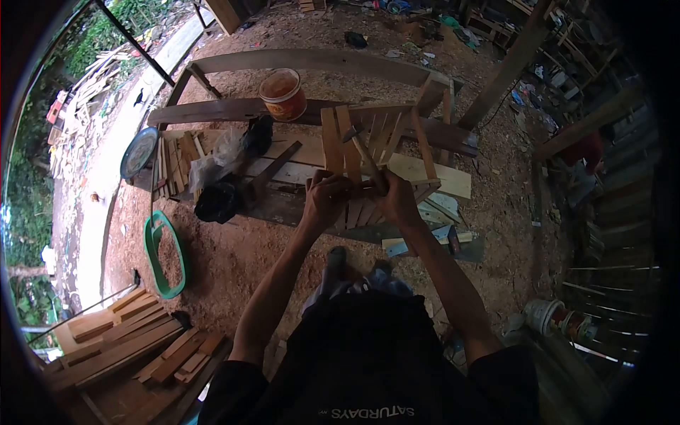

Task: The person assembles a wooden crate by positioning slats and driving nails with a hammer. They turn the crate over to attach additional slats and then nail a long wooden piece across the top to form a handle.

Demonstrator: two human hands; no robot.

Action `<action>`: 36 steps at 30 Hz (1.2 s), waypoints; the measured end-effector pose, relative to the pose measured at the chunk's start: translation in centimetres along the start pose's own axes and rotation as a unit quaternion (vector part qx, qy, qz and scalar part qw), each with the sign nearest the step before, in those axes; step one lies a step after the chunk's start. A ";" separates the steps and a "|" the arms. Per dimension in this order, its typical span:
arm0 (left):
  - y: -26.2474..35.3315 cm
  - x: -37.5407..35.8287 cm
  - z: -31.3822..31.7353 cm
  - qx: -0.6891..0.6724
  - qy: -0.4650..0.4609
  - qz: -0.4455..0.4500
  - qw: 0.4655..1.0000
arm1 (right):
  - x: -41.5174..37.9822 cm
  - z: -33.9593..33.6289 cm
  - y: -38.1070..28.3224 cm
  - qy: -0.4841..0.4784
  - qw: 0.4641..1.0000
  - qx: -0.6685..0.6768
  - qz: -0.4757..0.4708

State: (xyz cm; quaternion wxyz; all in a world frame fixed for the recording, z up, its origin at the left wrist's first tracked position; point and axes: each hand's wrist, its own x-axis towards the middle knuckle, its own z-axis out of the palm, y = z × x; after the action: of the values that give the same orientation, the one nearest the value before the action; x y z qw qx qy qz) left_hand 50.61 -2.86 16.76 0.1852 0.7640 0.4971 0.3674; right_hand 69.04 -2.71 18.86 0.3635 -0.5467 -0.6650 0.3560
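Note:
My right hand (397, 200) is closed around the wooden handle of a hammer (367, 157), whose head points up and away from me. Beside it, my left hand (329, 197) has its fingers bent and pressed together at the near edge of a slatted wooden piece (425, 145). What the left fingers pinch, if anything, is hidden. Two wider boards of this piece stand just beyond my left hand, and thinner slats fan out behind the hammer. The slatted piece rests on a low plank bench (301, 152).
On the bench are a paint bucket (283, 99), black plastic bags (218, 201), and wood strips (176, 159). A handsaw (425, 241) lies right of my legs. A green oval frame (164, 255) and stacked boards (134, 340) are at left. Another person (584, 152) is at far right.

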 end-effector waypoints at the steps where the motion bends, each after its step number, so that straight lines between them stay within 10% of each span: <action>1: 0.0 0.0 0.0 0.000 0.001 0.002 1.000 | 0.0 0.0 0.0 -0.001 1.000 -0.009 -0.003; 9: -0.2 -0.3 0.2 0.006 0.021 0.035 0.999 | -0.3 -1.1 -0.3 0.035 0.999 0.007 -0.010; 18: -0.8 -0.4 0.7 -0.023 0.044 0.063 0.997 | -5.7 -5.5 -2.1 -0.137 0.984 -0.032 0.105; 21: -1.0 -0.5 0.8 -0.038 0.046 0.063 0.996 | -6.7 -5.2 -1.5 -0.083 0.996 -0.035 -0.010; 36: -1.2 -0.5 1.0 -0.065 0.056 0.051 0.995 | -7.5 -5.9 -3.7 -0.096 0.992 -0.077 -0.016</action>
State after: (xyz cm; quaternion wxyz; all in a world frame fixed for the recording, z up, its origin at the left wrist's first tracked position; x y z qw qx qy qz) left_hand 50.50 -2.72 15.07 0.1876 0.7530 0.4419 0.4501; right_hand 73.54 -10.24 24.25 0.2603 -0.5251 -0.7313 0.3489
